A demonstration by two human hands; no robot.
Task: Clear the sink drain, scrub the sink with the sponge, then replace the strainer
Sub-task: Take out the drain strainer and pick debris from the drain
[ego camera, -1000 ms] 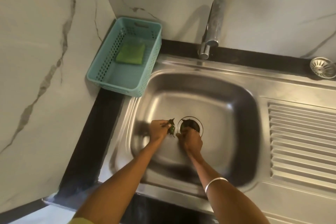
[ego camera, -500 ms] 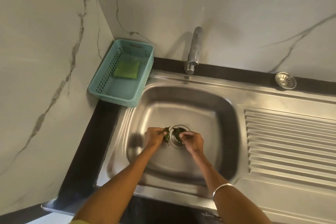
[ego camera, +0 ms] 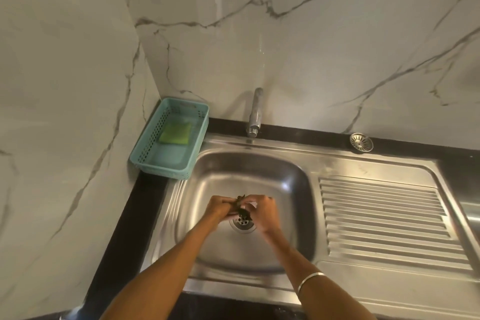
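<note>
both hands (ego camera: 220, 206) — leaf scraps (ego camera: 241, 209) above drain (ego camera: 242, 223)

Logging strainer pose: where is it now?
Head view: the strainer lies on the black ledge at the back right, against the marble wall, right of the faucet.

Dim warm light, soft blur, glare on sink (ego camera: 259, 163), wide-angle bowing.

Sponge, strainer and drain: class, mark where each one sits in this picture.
sponge (ego camera: 174, 133): head view, middle of its green top, inside the basket.
strainer (ego camera: 361, 142): head view, centre of its perforated dish.
drain (ego camera: 243, 224): head view, its holed centre below the hands.
</note>
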